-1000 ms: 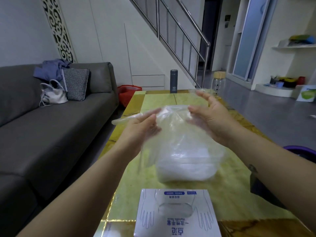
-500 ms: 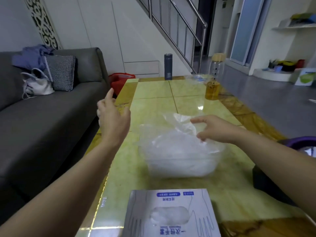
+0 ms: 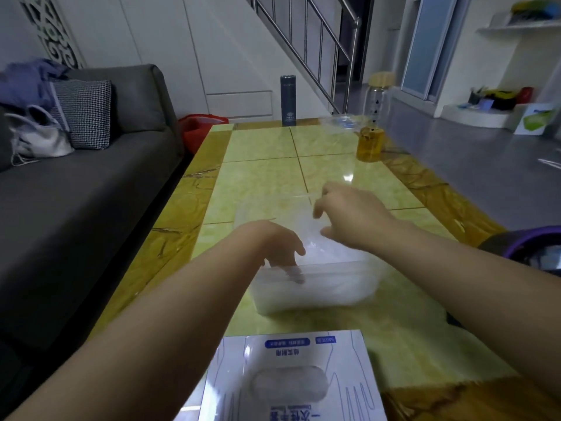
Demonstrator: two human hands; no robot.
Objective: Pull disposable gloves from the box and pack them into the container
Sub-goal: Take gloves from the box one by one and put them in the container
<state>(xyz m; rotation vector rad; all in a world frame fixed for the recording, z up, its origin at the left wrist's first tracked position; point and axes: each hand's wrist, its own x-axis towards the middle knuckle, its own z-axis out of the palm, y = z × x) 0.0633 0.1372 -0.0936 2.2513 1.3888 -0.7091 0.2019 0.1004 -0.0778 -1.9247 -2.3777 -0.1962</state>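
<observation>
A clear plastic container (image 3: pixel 315 287) stuffed with thin translucent gloves (image 3: pixel 334 253) stands mid-table. My left hand (image 3: pixel 279 247) reaches down into its near left side, straight fingers pressing on the gloves. Above the far right side hovers my right hand (image 3: pixel 349 214), fingers spread and loosely bent over the pile; a film of glove lies under it. The white glove box (image 3: pixel 291 378) sits at the near table edge, its oval opening showing gloves inside. Both hands are blurred.
On the far end of the yellow-green table (image 3: pixel 261 177) stand a dark flask (image 3: pixel 287 100), an amber jar (image 3: pixel 370 144), a clear bottle (image 3: pixel 379 95) and a clear lid (image 3: pixel 343 123). A grey sofa (image 3: pixel 76 192) runs along the left. A purple basin (image 3: pixel 534 247) sits to the right.
My left hand has dropped from the raised position at the left into the container. My right hand has let the glove settle and now sits spread over the pile.
</observation>
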